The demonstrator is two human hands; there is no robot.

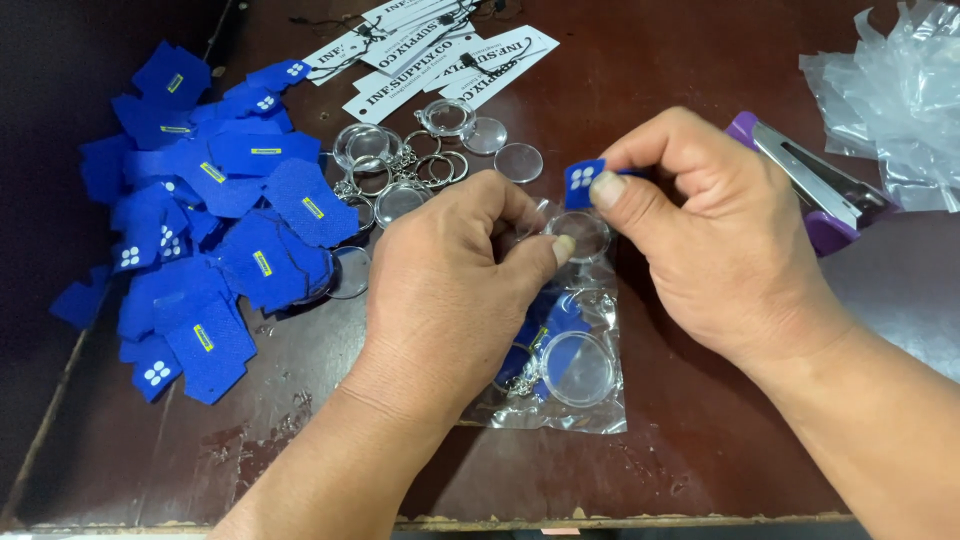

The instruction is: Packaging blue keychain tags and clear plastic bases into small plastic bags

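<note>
A dark red tabletop (700,430) carries a heap of blue fabric patches (210,220) at the left and loose clear keyring shells (400,165) beyond the hands. The left hand (445,290) is closed on a round clear shell (580,235), pinched by its rim; the right hand (720,250) is closed on one small blue patch (583,182), held just above the shell. The patch is best kept flat and centred over the opening (printed side outward), so that no corner is caught under the rim.
</note>
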